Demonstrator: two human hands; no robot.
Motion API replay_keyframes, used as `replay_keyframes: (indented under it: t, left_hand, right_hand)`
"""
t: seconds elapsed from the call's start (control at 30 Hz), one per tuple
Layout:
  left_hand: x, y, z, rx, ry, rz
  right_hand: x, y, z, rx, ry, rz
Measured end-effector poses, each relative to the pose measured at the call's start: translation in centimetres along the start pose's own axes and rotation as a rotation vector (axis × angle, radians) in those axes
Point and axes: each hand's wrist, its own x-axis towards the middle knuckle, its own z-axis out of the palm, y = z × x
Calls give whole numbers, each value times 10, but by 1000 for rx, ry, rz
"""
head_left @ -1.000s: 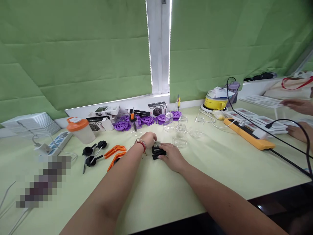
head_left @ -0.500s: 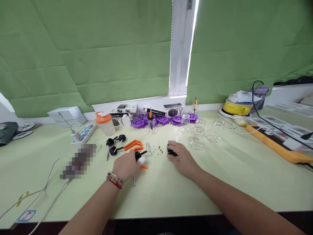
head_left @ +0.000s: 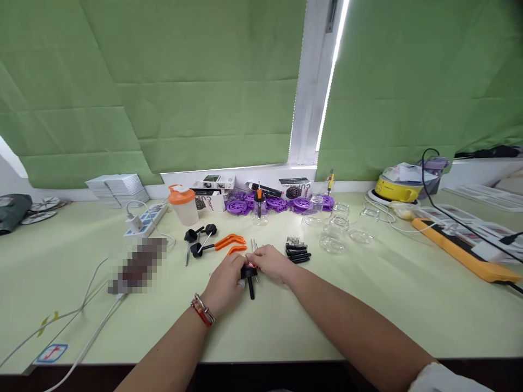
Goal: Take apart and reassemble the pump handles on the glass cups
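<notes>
While my left hand point(head_left: 225, 279) clasps a black stemmed part point(head_left: 249, 271) at its fingertips, my right hand point(head_left: 273, 262) adjoins its far edge; whether that grips, I cannot tell.

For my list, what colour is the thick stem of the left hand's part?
The thick stem is black, clearest in the head view.

Soft light across pale yellow-green worktop point(head_left: 302, 321), white glare point(head_left: 333, 76) between green fabric blinds point(head_left: 220, 125) beyond far edge, darkness below near edge, pixelated patch point(head_left: 139, 265)
</notes>
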Motion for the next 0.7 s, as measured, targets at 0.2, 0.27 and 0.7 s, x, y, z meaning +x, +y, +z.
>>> replay_keyframes:
  t: [0.2, 0.27, 0.7]
  left_hand:
    - [1, 1, -8, -131, -76, 90]
    - [0, -1, -9, -139, -108, 91]
    - [9, -30, -10, -137, 109, -231]
  right_hand:
    - [22, -2, -2, 12, 131, -20]
    - [29, -3, -8, -51, 277, -122]
    - [19, 0, -2, -724, 173, -616]
